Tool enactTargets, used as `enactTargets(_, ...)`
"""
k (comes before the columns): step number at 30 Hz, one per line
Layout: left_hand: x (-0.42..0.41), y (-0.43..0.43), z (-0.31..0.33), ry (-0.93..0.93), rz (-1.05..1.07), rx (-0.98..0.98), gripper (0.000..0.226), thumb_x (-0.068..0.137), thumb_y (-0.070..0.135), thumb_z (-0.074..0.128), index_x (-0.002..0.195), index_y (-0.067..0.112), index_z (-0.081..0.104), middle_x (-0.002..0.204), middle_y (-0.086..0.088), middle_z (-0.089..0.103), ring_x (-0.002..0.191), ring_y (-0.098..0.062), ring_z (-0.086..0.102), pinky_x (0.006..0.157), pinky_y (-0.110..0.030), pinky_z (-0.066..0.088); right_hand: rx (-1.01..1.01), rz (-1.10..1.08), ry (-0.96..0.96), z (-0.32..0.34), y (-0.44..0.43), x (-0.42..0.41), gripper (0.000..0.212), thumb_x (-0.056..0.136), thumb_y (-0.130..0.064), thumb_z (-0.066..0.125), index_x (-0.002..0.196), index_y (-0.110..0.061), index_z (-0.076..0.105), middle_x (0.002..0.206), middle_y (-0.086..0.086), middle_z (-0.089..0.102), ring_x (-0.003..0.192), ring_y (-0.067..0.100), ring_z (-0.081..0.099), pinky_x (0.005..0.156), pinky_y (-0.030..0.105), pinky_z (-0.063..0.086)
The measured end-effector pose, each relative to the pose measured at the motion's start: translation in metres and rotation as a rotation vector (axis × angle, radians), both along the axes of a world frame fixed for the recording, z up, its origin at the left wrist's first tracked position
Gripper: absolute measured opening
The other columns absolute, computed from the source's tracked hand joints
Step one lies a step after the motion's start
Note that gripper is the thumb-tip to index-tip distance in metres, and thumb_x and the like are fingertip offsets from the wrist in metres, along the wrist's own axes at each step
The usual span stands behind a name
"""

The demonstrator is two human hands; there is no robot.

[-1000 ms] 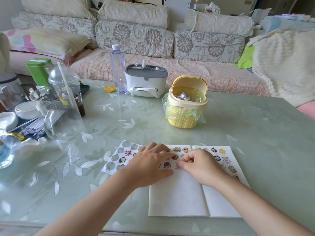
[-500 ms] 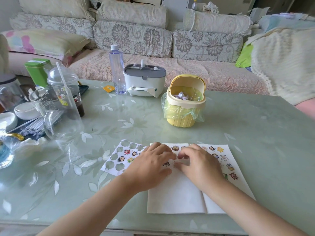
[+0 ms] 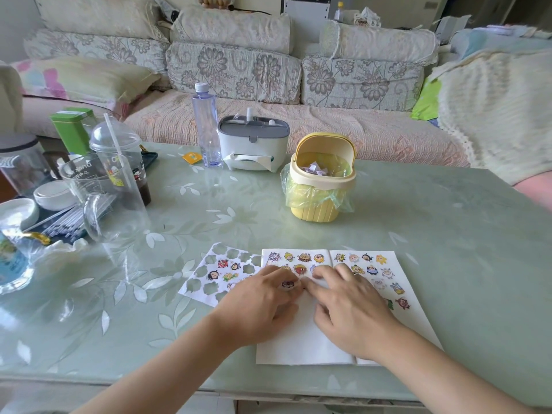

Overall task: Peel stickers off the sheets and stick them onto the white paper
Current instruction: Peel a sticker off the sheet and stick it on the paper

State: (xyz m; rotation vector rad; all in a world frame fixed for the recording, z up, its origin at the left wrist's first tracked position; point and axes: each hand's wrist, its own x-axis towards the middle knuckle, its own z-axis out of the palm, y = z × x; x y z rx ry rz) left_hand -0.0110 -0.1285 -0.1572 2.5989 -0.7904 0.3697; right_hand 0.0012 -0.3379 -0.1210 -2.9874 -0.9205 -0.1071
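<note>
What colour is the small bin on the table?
Yellow, with a cream rim and a green liner bag; the bin shows best in the head view.

Home living room, floral cushioned sofa (image 3: pixel 233 73), tissue box (image 3: pixel 253 143) and drinks on glass-topped coffee table (image 3: pixel 418 234)

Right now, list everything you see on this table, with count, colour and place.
white paper: 1, white, open flat at the near edge, stickers across its top.
sticker sheet: 1, white with empty cut-outs, left of the paper.
bin: 1, yellow with green liner, centre.
tissue holder: 1, white and grey, behind the bin.
bottle: 1, clear, left of the holder.
glass jug: 1, clear, far left.
domed cup: 1, clear with straw, behind the jug.
tin: 1, green, behind the cup.
left hand: 1, resting on paper and sheet.
right hand: 1, fingers on the paper.
</note>
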Motion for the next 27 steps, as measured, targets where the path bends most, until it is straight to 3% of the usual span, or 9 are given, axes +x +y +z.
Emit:
enactTargets(6,-0.005,-0.003,0.003,-0.009,0.034,-0.012,0.042,0.089,0.031,0.048,0.127,0.028,0.063,0.121,0.007,0.062,0.110,-0.015,0.058,0.072,-0.030,0.057,-0.044,0.015,-0.007,0.003,0.009,0.005,0.057,0.083,-0.039,0.031,0.136,-0.029,0.049,0.117,-0.004,0.047,0.106,0.023,0.045,0.082,0.041,0.047)
enactTargets(12,-0.004,-0.005,0.002,0.006,0.075,0.006,0.042,0.093,0.038,0.045,0.128,0.025,0.065,0.120,0.009,0.062,0.112,-0.012,0.057,0.073,-0.034,0.059,-0.004,0.036,-0.023,-0.001,-0.003,0.002,0.046,0.084,-0.041,0.041,0.119,-0.023,0.064,0.116,-0.004,0.057,0.101,0.023,0.053,0.077,0.041,0.053)
enactTargets(17,-0.002,-0.011,0.004,0.025,0.104,0.087,0.053,0.094,0.048,0.037,0.135,0.022,0.057,0.127,0.006,0.050,0.114,-0.017,0.047,0.093,-0.030,0.047,0.033,0.037,-0.012,-0.003,-0.009,-0.003,0.048,0.083,-0.043,0.044,0.117,-0.022,0.070,0.120,-0.006,0.062,0.101,0.023,0.057,0.075,0.040,0.056)
enactTargets(23,0.000,-0.011,0.007,-0.003,0.084,0.132,0.055,0.095,0.055,0.038,0.132,0.021,0.062,0.127,0.002,0.053,0.114,-0.020,0.051,0.088,-0.035,0.053,0.018,0.019,0.004,-0.003,-0.010,-0.005,0.048,0.084,-0.044,0.043,0.121,-0.023,0.066,0.127,-0.007,0.057,0.107,0.023,0.054,0.077,0.042,0.054)
enactTargets(27,-0.003,-0.009,0.007,0.018,0.062,0.106,0.050,0.095,0.056,0.041,0.130,0.028,0.063,0.127,-0.003,0.058,0.112,-0.025,0.057,0.080,-0.038,0.057,0.010,0.011,0.040,-0.002,-0.009,-0.005,0.054,0.087,-0.046,0.035,0.129,-0.024,0.059,0.134,-0.008,0.049,0.116,0.023,0.048,0.087,0.044,0.049)
